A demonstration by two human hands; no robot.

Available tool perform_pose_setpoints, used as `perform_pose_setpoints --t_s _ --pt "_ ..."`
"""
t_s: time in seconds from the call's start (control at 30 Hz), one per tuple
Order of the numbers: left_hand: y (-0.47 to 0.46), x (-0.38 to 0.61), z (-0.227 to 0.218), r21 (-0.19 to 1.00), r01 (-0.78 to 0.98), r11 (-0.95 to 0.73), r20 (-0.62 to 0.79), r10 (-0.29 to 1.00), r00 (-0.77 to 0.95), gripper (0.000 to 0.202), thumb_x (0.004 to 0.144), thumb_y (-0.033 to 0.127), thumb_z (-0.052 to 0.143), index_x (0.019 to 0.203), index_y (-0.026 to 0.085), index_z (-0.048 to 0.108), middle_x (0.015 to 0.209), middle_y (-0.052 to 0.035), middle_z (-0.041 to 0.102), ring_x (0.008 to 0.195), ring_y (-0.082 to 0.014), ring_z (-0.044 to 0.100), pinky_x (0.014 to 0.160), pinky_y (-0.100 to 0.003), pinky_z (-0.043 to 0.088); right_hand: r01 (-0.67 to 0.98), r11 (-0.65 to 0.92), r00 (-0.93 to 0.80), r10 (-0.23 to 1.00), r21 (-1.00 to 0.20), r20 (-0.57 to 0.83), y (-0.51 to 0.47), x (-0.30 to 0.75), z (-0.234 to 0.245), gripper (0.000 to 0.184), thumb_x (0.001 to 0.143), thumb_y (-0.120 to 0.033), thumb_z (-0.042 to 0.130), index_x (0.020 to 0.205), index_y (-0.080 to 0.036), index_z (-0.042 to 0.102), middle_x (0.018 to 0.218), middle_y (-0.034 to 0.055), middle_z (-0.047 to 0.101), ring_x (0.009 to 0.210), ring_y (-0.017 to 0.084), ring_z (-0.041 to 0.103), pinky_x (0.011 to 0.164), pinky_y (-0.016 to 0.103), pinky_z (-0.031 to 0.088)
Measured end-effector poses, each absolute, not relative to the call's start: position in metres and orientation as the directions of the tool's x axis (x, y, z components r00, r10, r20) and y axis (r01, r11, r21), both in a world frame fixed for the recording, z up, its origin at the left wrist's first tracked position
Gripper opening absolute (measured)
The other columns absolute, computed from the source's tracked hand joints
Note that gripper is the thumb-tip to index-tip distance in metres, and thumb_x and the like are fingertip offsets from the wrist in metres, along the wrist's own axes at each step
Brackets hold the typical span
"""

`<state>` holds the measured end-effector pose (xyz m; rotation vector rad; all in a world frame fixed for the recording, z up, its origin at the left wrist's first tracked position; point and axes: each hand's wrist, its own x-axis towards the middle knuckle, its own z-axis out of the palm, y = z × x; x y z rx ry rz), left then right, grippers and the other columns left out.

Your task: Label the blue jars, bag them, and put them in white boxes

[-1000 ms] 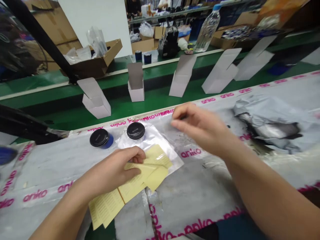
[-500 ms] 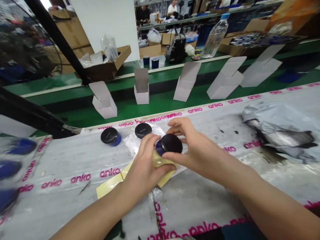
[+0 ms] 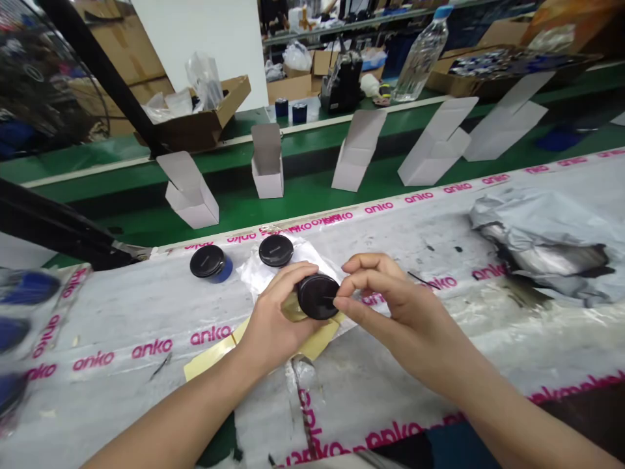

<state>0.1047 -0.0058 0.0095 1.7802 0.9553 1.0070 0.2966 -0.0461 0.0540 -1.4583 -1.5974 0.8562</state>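
My left hand point(image 3: 277, 319) is wrapped round a small round container with a glossy black top point(image 3: 318, 297), tilted toward me. At its right edge my right hand point(image 3: 390, 303) pinches thumb and forefinger together; whatever lies between the fingertips is too small to make out. Just beyond, a second black-topped container point(image 3: 276, 250) rests on crumpled white wrapping point(image 3: 250, 277). To its left stands a blue container with a black lid point(image 3: 211, 263). Yellow sticker sheets point(image 3: 209, 357) lie partly under my left hand.
Open white boxes point(image 3: 193, 198) stand along the green conveyor point(image 3: 303, 185) behind the table. A grey plastic bag point(image 3: 547, 241) lies at the right. Several blue items point(image 3: 30, 286) sit at the left edge, near a black post point(image 3: 97, 71). A clear bottle point(image 3: 422, 58) stands farther back.
My right hand has gone from gripping the container's side to a pinch at its right edge. The container has moved slightly left and down in view, still in my left hand.
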Motion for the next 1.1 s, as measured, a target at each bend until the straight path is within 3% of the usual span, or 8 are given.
perform_pose_setpoints --t_s 0.07,0.17,0.5,0.63,1.1 --pt "-0.006 0.104 0.009 0.916 0.196 -0.35 0.253 0.883 0.395 0.053 0.076 0.015 0.082 0.123 0.028 0.063 0.134 -0.0066 0.063 0.129 -0.0253 0.059 0.111 -0.046 0.049 0.404 0.03 0.013 0.999 -0.914 0.039 -0.051 0.292 0.049 0.014 0.089 -0.036 0.065 0.078 -0.03 0.071 0.119 0.0054 0.058 0.124 0.029 0.054 0.095 0.045 0.05" --pt "-0.006 0.104 0.008 0.91 0.197 -0.365 0.26 0.872 0.416 0.051 0.078 0.016 0.079 0.125 0.028 0.061 0.136 -0.007 0.062 0.131 -0.0256 0.058 0.112 -0.046 0.048 0.39 -0.022 0.023 1.0 -0.921 -0.014 -0.054 0.286 0.046 0.015 0.089 -0.036 0.065 0.076 -0.03 0.07 0.125 0.0056 0.057 0.132 0.031 0.049 0.101 0.051 0.047" --pt "-0.011 0.107 0.003 0.962 0.087 -0.26 0.207 0.896 0.393 0.066 0.08 0.018 0.079 0.136 0.031 0.048 0.135 -0.0071 0.061 0.126 -0.0248 0.061 0.11 -0.044 0.048 0.479 0.079 0.075 0.989 -0.874 0.131 -0.056 0.278 0.046 0.014 0.09 -0.026 0.062 0.078 -0.028 0.069 0.121 0.0067 0.059 0.132 0.031 0.049 0.102 0.052 0.046" --pt "-0.011 0.106 0.002 0.965 0.069 -0.254 0.206 0.893 0.4 0.065 0.081 0.017 0.079 0.135 0.032 0.048 0.135 -0.0065 0.06 0.128 -0.0254 0.059 0.11 -0.044 0.047 0.476 0.065 0.063 0.992 -0.877 0.108 -0.059 0.277 0.049 0.015 0.092 -0.027 0.061 0.079 -0.029 0.069 0.123 0.0061 0.058 0.134 0.029 0.048 0.102 0.049 0.046" --pt "-0.012 0.107 0.001 0.957 0.063 -0.285 0.238 0.887 0.396 0.058 0.081 0.015 0.079 0.129 0.032 0.052 0.134 -0.0049 0.06 0.127 -0.0246 0.06 0.109 -0.043 0.048 0.578 0.161 0.059 0.97 -0.8 0.237 -0.064 0.27 0.037 0.015 0.094 -0.02 0.059 0.083 -0.027 0.066 0.121 0.0081 0.056 0.131 0.029 0.047 0.1 0.049 0.047"
